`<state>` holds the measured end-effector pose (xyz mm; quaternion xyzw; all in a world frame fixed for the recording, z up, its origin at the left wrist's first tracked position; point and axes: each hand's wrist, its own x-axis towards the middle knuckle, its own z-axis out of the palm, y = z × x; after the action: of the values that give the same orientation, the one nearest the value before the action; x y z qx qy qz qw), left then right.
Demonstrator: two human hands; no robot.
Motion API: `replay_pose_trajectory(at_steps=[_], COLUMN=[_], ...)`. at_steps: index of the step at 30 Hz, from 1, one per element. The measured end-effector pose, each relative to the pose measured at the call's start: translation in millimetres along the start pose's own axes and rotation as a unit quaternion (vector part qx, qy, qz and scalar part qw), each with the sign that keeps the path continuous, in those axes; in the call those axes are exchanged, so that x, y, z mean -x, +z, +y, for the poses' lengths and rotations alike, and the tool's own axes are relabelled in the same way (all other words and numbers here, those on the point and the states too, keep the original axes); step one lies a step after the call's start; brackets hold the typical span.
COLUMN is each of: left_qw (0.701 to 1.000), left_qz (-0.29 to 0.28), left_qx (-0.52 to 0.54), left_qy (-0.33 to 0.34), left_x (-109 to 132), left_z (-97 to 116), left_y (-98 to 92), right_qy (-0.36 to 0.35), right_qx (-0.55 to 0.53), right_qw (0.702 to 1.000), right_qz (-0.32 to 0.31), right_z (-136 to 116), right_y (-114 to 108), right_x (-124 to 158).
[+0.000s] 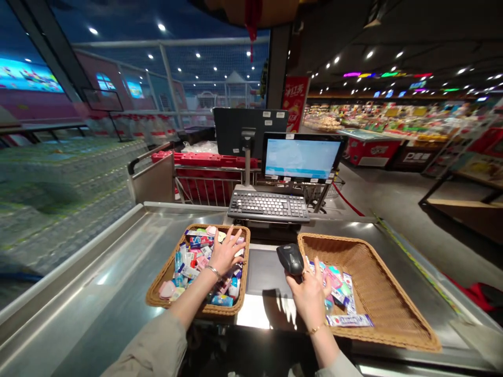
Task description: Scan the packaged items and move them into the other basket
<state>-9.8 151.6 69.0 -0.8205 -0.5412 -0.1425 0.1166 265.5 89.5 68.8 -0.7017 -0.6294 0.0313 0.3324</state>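
Clasping a black scanner (pixel 291 259) in the right hand (pixel 310 296), in front of the keyboard (pixel 269 205). Spreading the left hand (pixel 225 255) wide over a basket (pixel 246 251) of small packets (pixel 190 271), front-left of the keyboard; facing a lit screen (pixel 302 158) behind it.

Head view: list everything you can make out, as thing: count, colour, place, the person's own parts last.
Left basket: one, brown, on counter
Right basket: one, brown, on counter
Counter: one, silver, under baskets
Small packets: many, multicoloured, in baskets
Scanner: one, black, by right basket
Keyboard: one, dark, beyond baskets
Lit screen: one, bluish, above keyboard
Monitor back: one, black, left of screen
Cart: at least one, silver, behind keyboard
Poster: one, red, background
Ceiling lights: many, white, overhead
Left hand: one, beige sleeve, over left basket
Right hand: one, pale sleeve, holding scanner
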Motion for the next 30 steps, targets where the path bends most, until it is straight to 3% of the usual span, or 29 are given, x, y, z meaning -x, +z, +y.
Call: replay_pose_trajectory(at_steps=[7, 13, 21, 30], left_qw=[0.998, 0.996, 0.991, 0.989], left_qz=[-0.049, -0.089, -0.129, -0.117], left_qx=[-0.008, 0.010, 0.043, 0.082], left_qy=[-0.025, -0.024, 0.013, 0.040], left_x=[26.3, 31.4, 19.8, 12.7], left_z=[-45.6, -71.6, -89.3, -94.4], left_y=[-6.7, -5.0, 5.8, 14.5], right_qy=[-0.027, -0.026, -0.004, 0.002], right_qx=[-0.019, -0.033, -0.027, -0.017], right_qw=[0.999, 0.999, 0.999, 0.999], right_qz=[-0.034, -0.032, -0.043, -0.029], right_z=[-20.6, -31.9, -45.3, -57.2], right_y=[13.2, 22.7, 28.8, 34.0], right_x=[4.8, 7.4, 4.4, 0.6])
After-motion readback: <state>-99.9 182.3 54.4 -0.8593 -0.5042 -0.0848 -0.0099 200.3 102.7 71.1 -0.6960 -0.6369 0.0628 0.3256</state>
